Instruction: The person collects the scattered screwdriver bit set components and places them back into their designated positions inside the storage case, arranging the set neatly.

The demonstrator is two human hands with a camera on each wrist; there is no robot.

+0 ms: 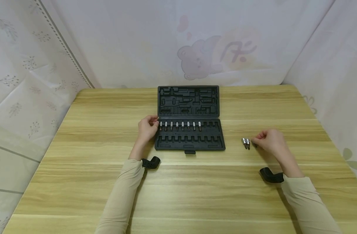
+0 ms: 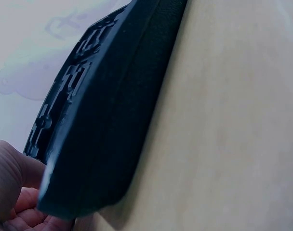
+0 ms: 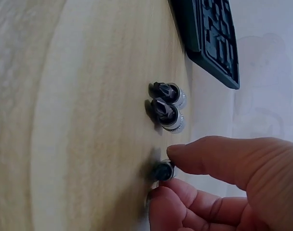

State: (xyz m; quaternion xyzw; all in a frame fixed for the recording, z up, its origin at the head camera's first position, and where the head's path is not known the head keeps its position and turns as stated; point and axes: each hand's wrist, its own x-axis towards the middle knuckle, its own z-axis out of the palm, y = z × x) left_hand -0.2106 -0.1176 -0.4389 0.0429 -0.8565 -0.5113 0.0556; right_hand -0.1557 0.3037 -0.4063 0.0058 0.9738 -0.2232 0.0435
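Here, the right hand (image 1: 270, 142) has its grip on a bit socket (image 3: 163, 171), right of the case (image 1: 193, 132); a snug pinch on the chrome end should stop twisting. Nearer the case lie two loose sockets (image 1: 248, 143), best cleared by lifting straight up. The left hand (image 1: 147, 127) grips the case's left edge, where light pressure should suffice. Eight more sockets (image 1: 182, 124) sit in the case's upper row.

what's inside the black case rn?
Eight silver-topped bits sit in the rear row of the black case. No bits show in the front slots or the lid. The slot floors under those eight are covered, so can't be seen.
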